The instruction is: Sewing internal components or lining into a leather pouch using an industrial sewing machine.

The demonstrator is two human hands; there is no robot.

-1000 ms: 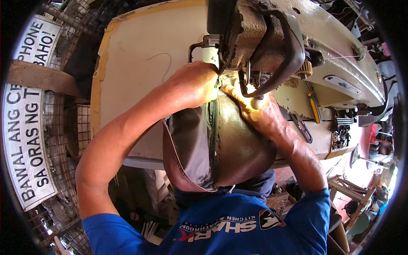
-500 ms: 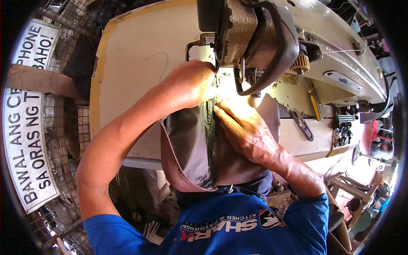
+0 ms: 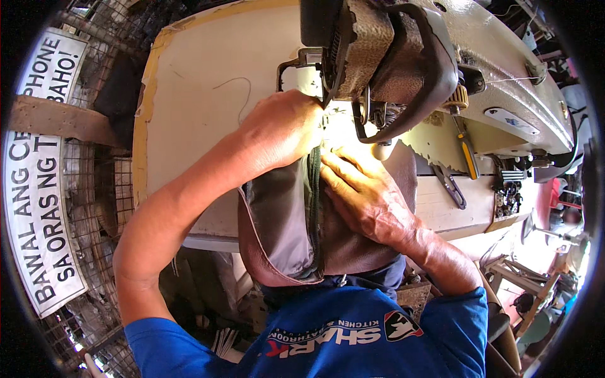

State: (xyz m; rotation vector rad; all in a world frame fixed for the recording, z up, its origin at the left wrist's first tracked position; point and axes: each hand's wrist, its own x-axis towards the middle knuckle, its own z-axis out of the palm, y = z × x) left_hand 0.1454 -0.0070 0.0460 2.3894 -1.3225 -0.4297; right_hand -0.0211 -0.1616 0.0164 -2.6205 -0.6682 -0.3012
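A brown leather-like bag point(image 3: 350, 246) with a grey lining and a dark zipper point(image 3: 314, 208) lies over the front edge of the sewing table, its near end against my lap. Its far end sits under the brightly lit needle area of a sewing machine point(image 3: 428, 94). My left hand point(image 3: 287, 129) is curled closed at the bag's far edge, left of the needle; its fingertips are hidden. Flat on the leather, right of the zipper, rests my right hand point(image 3: 368, 192), its fingers stretched toward the needle. The exact spot under the presser foot is hard to see because of glare.
A loose thread point(image 3: 244, 94) lies on the pale tabletop point(image 3: 189, 107) to the left. On the right are a yellow-and-black screwdriver point(image 3: 467, 154) and a dark slim tool point(image 3: 450, 189). Wire mesh point(image 3: 94, 183) with white signs stands at the far left.
My right hand's fingers have shifted slightly and spread a little more on the leather. The machine head appears slightly farther right in view. My left hand stays by the needle.
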